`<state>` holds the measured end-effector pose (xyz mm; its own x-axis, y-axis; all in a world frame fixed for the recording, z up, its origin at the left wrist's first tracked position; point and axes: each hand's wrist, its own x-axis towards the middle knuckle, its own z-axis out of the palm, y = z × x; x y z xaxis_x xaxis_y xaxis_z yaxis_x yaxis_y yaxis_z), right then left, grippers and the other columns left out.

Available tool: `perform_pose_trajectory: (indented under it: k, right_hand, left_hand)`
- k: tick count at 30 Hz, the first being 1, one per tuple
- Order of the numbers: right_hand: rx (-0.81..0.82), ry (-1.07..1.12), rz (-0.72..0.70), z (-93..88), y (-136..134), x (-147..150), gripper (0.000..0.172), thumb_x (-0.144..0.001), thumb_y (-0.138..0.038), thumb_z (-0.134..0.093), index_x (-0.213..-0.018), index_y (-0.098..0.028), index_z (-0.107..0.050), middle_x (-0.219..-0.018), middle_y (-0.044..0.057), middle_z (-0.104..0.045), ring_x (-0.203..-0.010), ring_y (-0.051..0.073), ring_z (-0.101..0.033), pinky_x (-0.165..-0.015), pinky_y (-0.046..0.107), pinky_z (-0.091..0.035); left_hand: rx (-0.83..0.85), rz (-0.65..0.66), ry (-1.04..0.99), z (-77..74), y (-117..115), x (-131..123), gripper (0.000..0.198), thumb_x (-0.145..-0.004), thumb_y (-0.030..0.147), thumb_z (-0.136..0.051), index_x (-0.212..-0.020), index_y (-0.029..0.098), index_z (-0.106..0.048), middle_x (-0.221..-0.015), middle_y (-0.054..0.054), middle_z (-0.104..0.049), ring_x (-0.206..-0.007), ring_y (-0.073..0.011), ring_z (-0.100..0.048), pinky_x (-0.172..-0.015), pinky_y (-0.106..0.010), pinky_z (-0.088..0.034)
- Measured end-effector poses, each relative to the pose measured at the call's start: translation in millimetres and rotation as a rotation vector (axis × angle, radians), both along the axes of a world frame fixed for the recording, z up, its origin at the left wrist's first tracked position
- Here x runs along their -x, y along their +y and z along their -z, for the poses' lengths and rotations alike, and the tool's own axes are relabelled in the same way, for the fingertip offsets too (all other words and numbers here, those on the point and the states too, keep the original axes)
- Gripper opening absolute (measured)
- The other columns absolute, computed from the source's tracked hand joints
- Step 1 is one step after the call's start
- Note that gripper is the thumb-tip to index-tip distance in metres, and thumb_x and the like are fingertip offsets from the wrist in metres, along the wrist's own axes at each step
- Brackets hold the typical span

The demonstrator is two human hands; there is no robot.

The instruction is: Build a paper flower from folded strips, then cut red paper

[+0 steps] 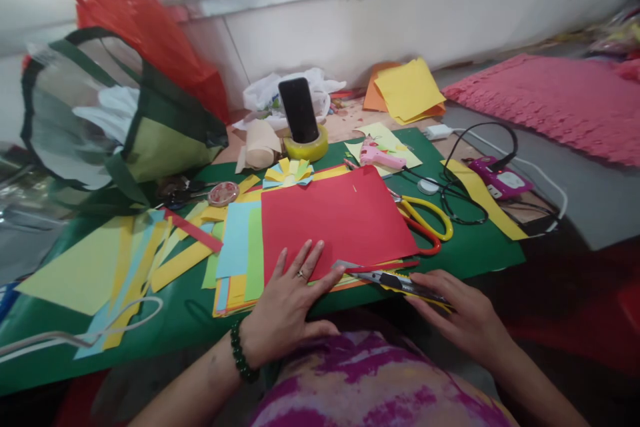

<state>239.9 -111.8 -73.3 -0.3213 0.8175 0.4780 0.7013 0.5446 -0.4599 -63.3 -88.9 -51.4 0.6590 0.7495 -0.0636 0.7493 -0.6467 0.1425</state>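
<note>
My left hand lies flat with fingers spread on the lower left part of a red paper sheet. Its index fingertip is close to the blade of a utility knife. The knife's yellow and black handle is gripped in my right hand, blade pointing left along the sheet's near edge. A narrow red strip runs along that edge; whether it is fully separate I cannot tell. Under the red sheet are light blue paper, green paper and yellow sheets. Scissors with yellow and red handles stick out at its right.
Paper strips and a white cable lie on the left of the green mat. Behind the sheet are a paper flower, a phone on a tape roll, and a pink glue gun. A bag stands back left.
</note>
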Motion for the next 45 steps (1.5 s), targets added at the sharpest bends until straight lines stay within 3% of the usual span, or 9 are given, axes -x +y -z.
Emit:
perform_pose_trajectory:
  k: [24, 34, 45]
  right_hand:
    - [0.038, 0.003, -0.036, -3.6, -2, 0, 0.016, -0.096, -0.029, -0.052, -0.107, -0.022, -0.062, -0.085, 0.004, -0.071, -0.071, 0.014, -0.071, -0.06, 0.021, -0.055]
    - [0.044, 0.023, -0.03, -2.5, -1, 3, 0.016, -0.095, -0.03, -0.053, -0.106, -0.022, -0.062, -0.084, 0.004, -0.071, -0.07, 0.015, -0.071, -0.059, 0.022, -0.056]
    - [0.069, 0.011, -0.036, -7.7, 1, 7, 0.015, -0.094, -0.028, -0.053, -0.104, -0.023, -0.064, -0.084, 0.004, -0.072, -0.069, 0.016, -0.072, -0.058, 0.022, -0.056]
  left_hand:
    - [0.037, -0.022, -0.01, 5.0, 1, -1, 0.09, -0.074, 0.084, -0.039, -0.15, 0.039, -0.026, -0.162, -0.013, -0.017, -0.145, -0.0398, -0.018, -0.11, -0.062, -0.024]
    - [0.114, 0.014, -0.015, -13.7, 1, 13, 0.09, -0.08, 0.08, -0.033, -0.154, 0.032, -0.015, -0.161, -0.017, -0.014, -0.146, -0.0388, -0.019, -0.11, -0.062, -0.024]
    - [0.055, 0.007, 0.006, -2.7, -1, 16, 0.091, -0.078, 0.082, -0.036, -0.153, 0.033, -0.019, -0.161, -0.017, -0.016, -0.144, -0.0405, -0.022, -0.109, -0.062, -0.022]
